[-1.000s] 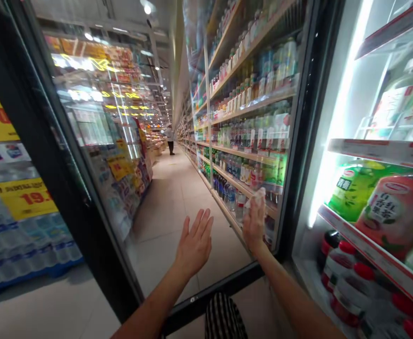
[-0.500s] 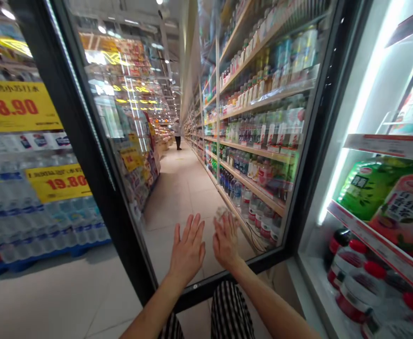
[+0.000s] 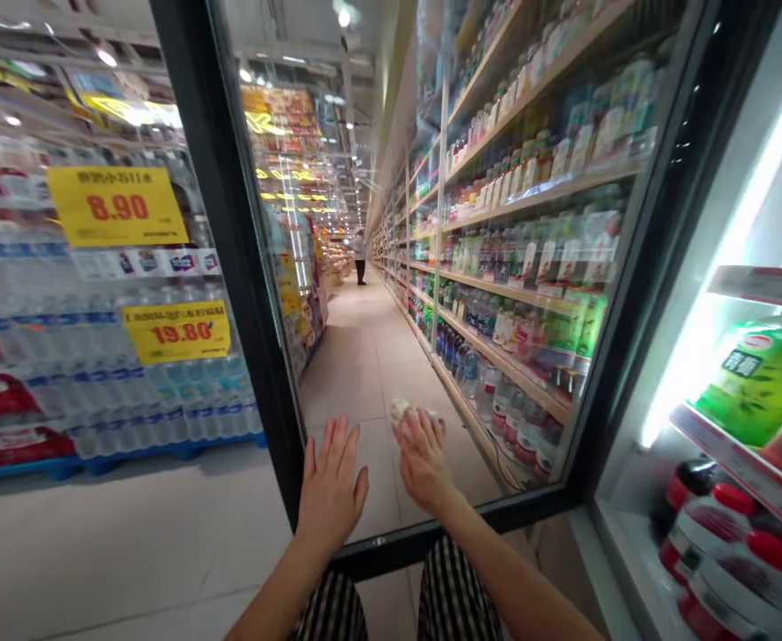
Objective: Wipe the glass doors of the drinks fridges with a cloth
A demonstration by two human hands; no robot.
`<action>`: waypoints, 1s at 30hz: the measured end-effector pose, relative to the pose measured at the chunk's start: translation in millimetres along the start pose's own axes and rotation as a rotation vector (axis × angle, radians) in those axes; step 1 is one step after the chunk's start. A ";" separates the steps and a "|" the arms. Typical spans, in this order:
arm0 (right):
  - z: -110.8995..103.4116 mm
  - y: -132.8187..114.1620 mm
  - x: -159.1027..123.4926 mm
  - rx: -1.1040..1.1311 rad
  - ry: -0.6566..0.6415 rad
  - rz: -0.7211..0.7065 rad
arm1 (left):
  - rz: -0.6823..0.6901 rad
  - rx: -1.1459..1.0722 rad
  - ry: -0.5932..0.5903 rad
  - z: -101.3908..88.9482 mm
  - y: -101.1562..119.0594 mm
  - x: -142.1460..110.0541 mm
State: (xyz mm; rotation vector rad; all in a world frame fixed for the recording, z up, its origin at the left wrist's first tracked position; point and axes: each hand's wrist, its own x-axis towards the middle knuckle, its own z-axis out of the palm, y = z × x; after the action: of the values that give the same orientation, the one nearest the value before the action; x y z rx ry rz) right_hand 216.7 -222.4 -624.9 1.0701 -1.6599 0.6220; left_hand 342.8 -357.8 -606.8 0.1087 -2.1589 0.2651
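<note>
A glass door point(image 3: 357, 383) in a black frame stands in front of me. My left hand point(image 3: 330, 491) lies flat on the lower part of the glass near the frame's left side, fingers stretched and holding nothing. To its right, my right hand point(image 3: 424, 465) presses a crumpled whitish cloth point(image 3: 400, 410) against the pane. Only the cloth's edges show around the fingertips; the rest is hidden under the fingers.
On the right is a lit cooler with green drink packs point(image 3: 755, 378) and red-capped bottles point(image 3: 735, 507). Bottled water packs point(image 3: 36, 356) under yellow price signs point(image 3: 120, 206) stand at left. Bottle shelves point(image 3: 517, 294) and a distant person point(image 3: 360, 256) appear in the glass. My checked-trousered knees point(image 3: 461, 592) are below.
The view has turned left, so the door and shelves sit farther right. Both hands have moved left across the glass, my left hand closer to the frame and the cloth along with my right.
</note>
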 end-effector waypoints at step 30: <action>22.4 -51.8 113.3 0.074 0.135 -0.271 | -0.238 -0.077 0.248 -49.9 -35.3 22.2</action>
State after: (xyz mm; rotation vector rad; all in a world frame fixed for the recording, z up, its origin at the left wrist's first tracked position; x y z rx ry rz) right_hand 242.0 -304.5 -532.0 1.2532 -1.3551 0.5677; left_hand 376.7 -380.2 -556.0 0.2722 -1.8855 0.0539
